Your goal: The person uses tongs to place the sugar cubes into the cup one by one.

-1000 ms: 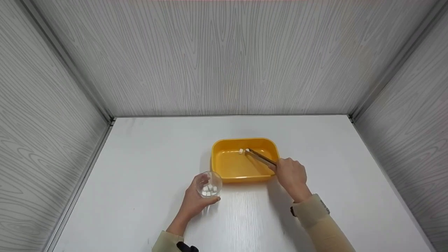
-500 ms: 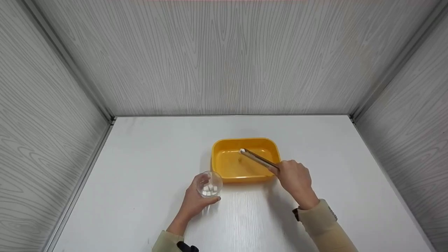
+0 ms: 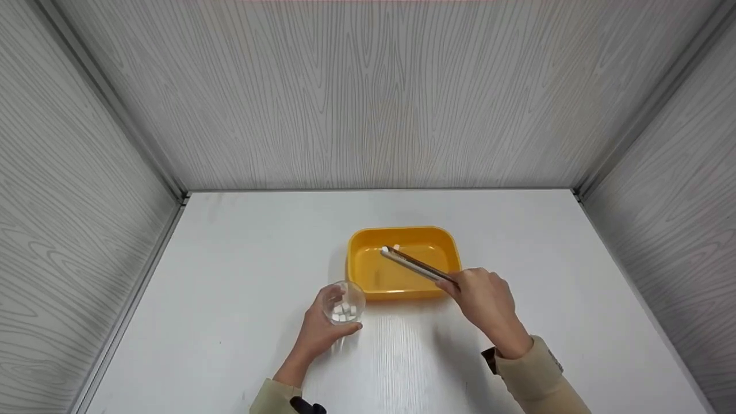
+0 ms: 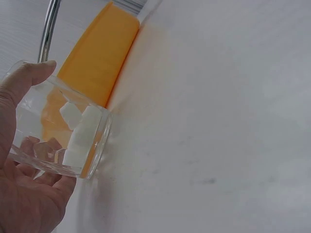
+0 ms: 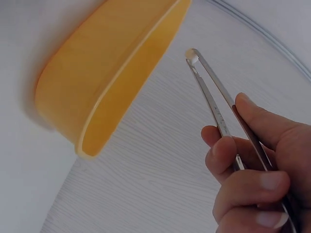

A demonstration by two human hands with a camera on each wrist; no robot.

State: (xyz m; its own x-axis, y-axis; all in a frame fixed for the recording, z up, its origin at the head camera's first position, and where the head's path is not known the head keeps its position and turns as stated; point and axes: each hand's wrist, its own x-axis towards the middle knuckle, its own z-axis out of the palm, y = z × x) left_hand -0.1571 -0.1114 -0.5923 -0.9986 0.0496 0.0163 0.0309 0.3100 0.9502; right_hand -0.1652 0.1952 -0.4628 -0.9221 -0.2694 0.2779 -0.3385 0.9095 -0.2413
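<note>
In the head view my left hand [image 3: 323, 329] grips a clear glass [image 3: 344, 290] beside the tray's near left corner. Several white cubes [image 3: 345, 313] lie at the bottom of the glass. My right hand [image 3: 486, 299] holds metal tongs [image 3: 422, 268], with thumb and fingers squeezing their arms. Pinched between the tong tips is one white cube [image 5: 191, 56], raised above the yellow tray [image 3: 397, 282]. A second white cube [image 3: 397, 247] rests inside the tray near its far wall. From the left wrist view, the glass [image 4: 73, 131] tilts and cubes show through its side.
The white table [image 3: 259, 247] extends around the tray on all sides. Grey wood-grain panels [image 3: 368, 103] wall it in at the back, left and right.
The right hand's tongs have picked a white cube up from the tray floor and carried it left, towards the glass. The left hand and glass have stayed put.
</note>
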